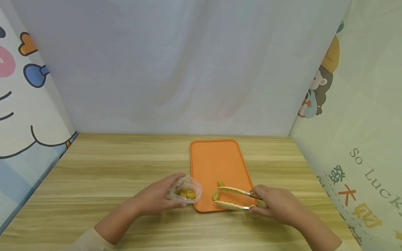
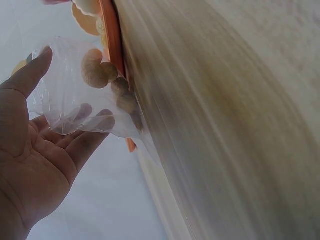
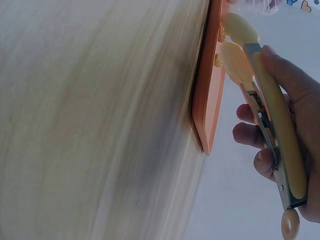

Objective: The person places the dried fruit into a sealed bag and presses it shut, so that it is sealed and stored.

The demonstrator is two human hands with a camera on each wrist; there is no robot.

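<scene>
Clear plastic bag [image 2: 65, 82], thin, glossy and creased, its mouth spread into a rough oval; located at the left long edge of the tray, partly overlapping it in the head view. Contents: several rounded, yellow-brown pieces [image 1: 189, 194], smooth and lumpy, gathered at the bottom. Held by the left hand [image 1: 158, 196], thumb on one side and fingers curled on the other, pinching the film between them. Tongs [image 3: 281, 130], one pair: pale yellow scoop-shaped heads with scalloped edges, metal arms, pale yellow grip covers and a ring-shaped pull [image 3: 290, 225] at the tail. Gripped in the right hand [image 1: 277, 204], thumb along one arm and fingers wrapped round the other; the two heads stand apart, low over the near part of the tray. Tray [image 1: 216, 160], orange, matt, rectangular with rounded corners and a shallow raised rim, lying flat. On it, two loose yellow-brown pieces: an oval one [image 1: 215, 195] at the mouth of the tongs, contact with the tips impossible to tell, and a smaller-looking one [image 1: 220, 183] just beyond the upper head. Table [image 1: 125, 164], light wood-grain surface with long streaks. Behind, a pale grey cloth [image 1: 176, 69], softly rippled; at either side, printed panels with cartoon figures, lettering on the right one.
</scene>
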